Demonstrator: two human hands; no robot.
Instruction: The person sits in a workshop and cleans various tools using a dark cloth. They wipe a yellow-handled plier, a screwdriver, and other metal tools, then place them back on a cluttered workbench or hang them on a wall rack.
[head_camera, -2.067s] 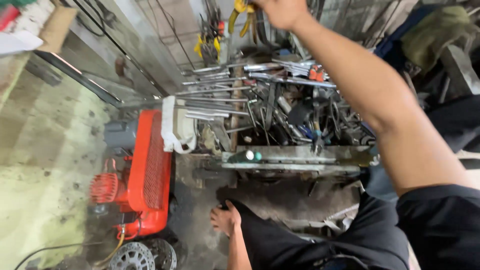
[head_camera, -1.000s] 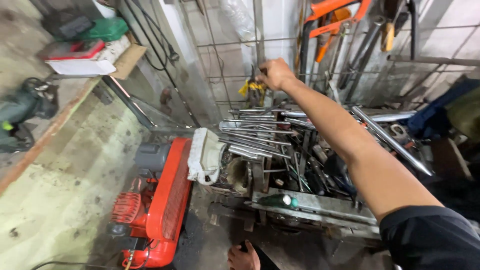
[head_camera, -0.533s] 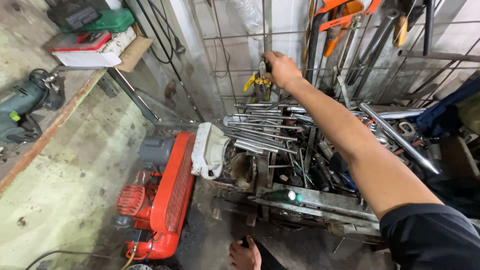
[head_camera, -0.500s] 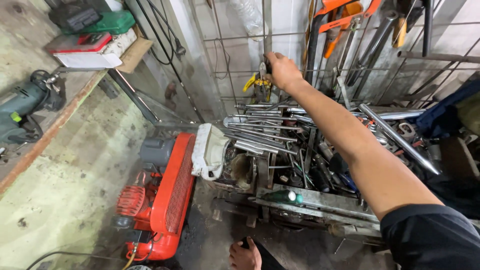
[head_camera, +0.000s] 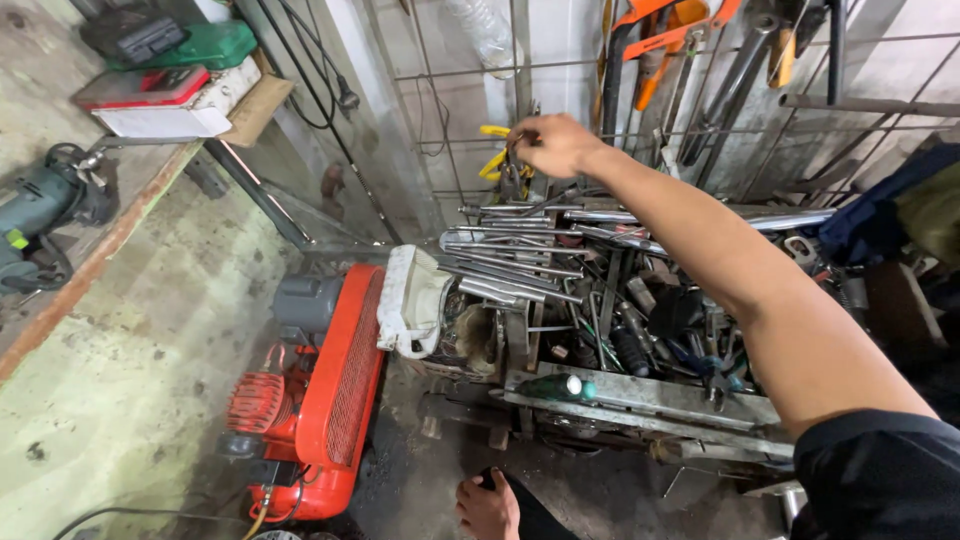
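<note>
My right hand (head_camera: 552, 145) reaches far forward to a wire grid (head_camera: 440, 72) on the wall. Its fingers are closed on a dark metal tool (head_camera: 514, 172) hanging there, right beside yellow-handled pliers (head_camera: 492, 162). Below my arm lies a heap of long steel rods and wrenches (head_camera: 520, 262) on a cluttered metal rack (head_camera: 640, 410). My left hand (head_camera: 488, 506) stays low at the bottom edge, resting on my dark trouser leg and holding nothing.
A red air compressor (head_camera: 335, 390) stands on the concrete floor left of the rack, with a white container (head_camera: 410, 300) against it. Orange-handled tools (head_camera: 680, 20) hang top right. A left shelf holds boxes (head_camera: 150, 100) and a green power tool (head_camera: 40, 205).
The view has tilted up, bringing the wall grid and hanging tools into sight. My right hand stays at the grid by the yellow pliers. My left hand remains low.
</note>
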